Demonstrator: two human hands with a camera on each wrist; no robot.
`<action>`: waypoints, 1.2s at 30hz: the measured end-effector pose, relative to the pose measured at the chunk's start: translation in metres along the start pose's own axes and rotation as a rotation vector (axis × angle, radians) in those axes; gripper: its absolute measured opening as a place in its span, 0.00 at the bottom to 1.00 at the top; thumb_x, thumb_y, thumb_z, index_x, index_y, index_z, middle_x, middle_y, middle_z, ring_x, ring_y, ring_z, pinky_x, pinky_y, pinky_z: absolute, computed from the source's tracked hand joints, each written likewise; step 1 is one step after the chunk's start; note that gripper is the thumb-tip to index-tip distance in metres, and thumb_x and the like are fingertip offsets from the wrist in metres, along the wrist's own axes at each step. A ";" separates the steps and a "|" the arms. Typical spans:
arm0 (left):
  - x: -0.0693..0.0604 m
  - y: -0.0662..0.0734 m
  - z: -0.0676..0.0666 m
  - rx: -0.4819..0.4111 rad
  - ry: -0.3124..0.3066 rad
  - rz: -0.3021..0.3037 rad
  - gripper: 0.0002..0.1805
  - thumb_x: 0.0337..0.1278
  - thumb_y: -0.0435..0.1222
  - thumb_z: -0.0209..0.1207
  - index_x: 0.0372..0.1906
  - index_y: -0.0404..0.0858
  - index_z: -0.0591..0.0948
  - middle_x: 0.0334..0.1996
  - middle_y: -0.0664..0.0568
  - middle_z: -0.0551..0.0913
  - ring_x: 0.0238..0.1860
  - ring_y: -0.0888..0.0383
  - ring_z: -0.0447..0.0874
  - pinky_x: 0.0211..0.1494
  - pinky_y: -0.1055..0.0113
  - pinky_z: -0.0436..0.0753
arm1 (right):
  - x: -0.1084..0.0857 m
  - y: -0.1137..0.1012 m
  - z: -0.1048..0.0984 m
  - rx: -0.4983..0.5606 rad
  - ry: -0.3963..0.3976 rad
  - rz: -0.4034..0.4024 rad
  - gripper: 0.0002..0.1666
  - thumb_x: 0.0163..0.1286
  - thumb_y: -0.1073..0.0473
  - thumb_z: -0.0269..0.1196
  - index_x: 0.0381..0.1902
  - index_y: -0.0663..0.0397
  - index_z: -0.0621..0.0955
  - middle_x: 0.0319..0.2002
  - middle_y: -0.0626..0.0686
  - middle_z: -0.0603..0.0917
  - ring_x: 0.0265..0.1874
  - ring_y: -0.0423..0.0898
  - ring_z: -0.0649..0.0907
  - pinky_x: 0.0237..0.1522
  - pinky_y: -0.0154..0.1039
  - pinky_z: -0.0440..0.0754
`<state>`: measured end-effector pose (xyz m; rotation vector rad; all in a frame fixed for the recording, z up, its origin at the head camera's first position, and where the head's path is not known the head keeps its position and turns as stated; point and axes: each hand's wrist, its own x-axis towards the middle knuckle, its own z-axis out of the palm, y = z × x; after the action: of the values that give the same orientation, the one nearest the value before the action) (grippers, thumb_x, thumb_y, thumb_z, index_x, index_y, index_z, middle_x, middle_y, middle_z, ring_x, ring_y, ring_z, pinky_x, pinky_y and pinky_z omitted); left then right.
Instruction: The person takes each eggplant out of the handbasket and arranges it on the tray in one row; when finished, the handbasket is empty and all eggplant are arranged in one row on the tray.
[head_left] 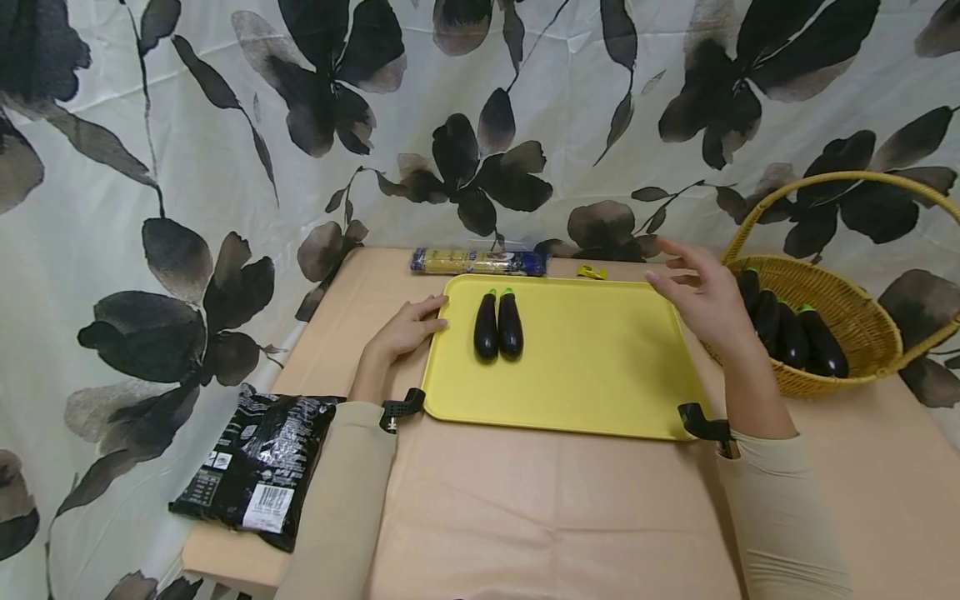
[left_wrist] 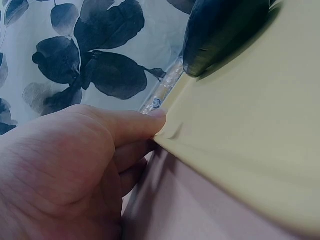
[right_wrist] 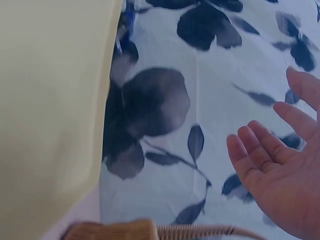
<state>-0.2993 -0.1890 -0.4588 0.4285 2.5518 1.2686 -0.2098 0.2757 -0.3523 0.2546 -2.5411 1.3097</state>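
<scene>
Two dark eggplants (head_left: 498,327) lie side by side on a yellow tray (head_left: 600,358), left of its middle, green stem ends toward the back. My left hand (head_left: 405,330) holds the tray's left edge; in the left wrist view the thumb (left_wrist: 150,122) is on the rim and the fingers are below it. Above the tray's right edge is my right hand (head_left: 705,300), its fingers loosely spread and holding nothing, just left of the wicker basket (head_left: 862,308). Several more eggplants (head_left: 821,342) lie in that basket.
Behind the tray lie a long clear-and-blue packet (head_left: 480,262) and a small yellow packet (head_left: 591,272). A black plastic bag (head_left: 258,462) with a barcode label sits at the table's left edge. The basket's tall handle (head_left: 847,177) arches up at the right. Floral cloth hangs behind.
</scene>
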 end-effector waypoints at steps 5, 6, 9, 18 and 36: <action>-0.001 0.002 0.000 -0.007 -0.002 0.001 0.32 0.79 0.40 0.55 0.81 0.41 0.64 0.82 0.49 0.59 0.86 0.52 0.45 0.87 0.54 0.27 | -0.002 0.011 -0.018 -0.040 0.058 0.034 0.35 0.78 0.46 0.62 0.79 0.39 0.69 0.72 0.55 0.71 0.63 0.50 0.73 0.53 0.20 0.74; -0.001 0.002 0.000 -0.001 -0.001 0.002 0.32 0.79 0.40 0.55 0.81 0.41 0.64 0.82 0.49 0.59 0.86 0.52 0.46 0.88 0.54 0.27 | -0.003 0.013 -0.022 -0.041 0.069 0.051 0.35 0.78 0.45 0.62 0.79 0.39 0.69 0.73 0.54 0.71 0.64 0.50 0.73 0.52 0.20 0.73; -0.001 0.001 0.000 0.008 0.000 -0.002 0.32 0.79 0.41 0.55 0.81 0.41 0.63 0.83 0.49 0.59 0.86 0.52 0.45 0.88 0.54 0.28 | -0.005 0.021 -0.033 -0.050 0.105 0.109 0.36 0.78 0.42 0.61 0.80 0.36 0.68 0.74 0.53 0.70 0.63 0.48 0.74 0.51 0.22 0.72; -0.001 0.002 -0.001 0.003 0.002 0.001 0.32 0.79 0.41 0.55 0.81 0.41 0.64 0.83 0.49 0.59 0.85 0.52 0.46 0.88 0.55 0.27 | -0.013 0.049 -0.059 -0.067 0.153 0.267 0.37 0.77 0.37 0.58 0.81 0.27 0.64 0.79 0.51 0.65 0.69 0.51 0.70 0.74 0.53 0.71; 0.002 -0.002 0.000 0.000 0.002 0.005 0.32 0.79 0.42 0.56 0.81 0.42 0.65 0.83 0.50 0.59 0.85 0.52 0.46 0.88 0.54 0.27 | -0.023 0.085 -0.086 -0.145 0.078 0.403 0.43 0.76 0.30 0.54 0.83 0.29 0.58 0.83 0.56 0.58 0.74 0.64 0.64 0.66 0.61 0.76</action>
<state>-0.3012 -0.1892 -0.4607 0.4336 2.5536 1.2713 -0.1983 0.3958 -0.3770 -0.3489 -2.6932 1.2208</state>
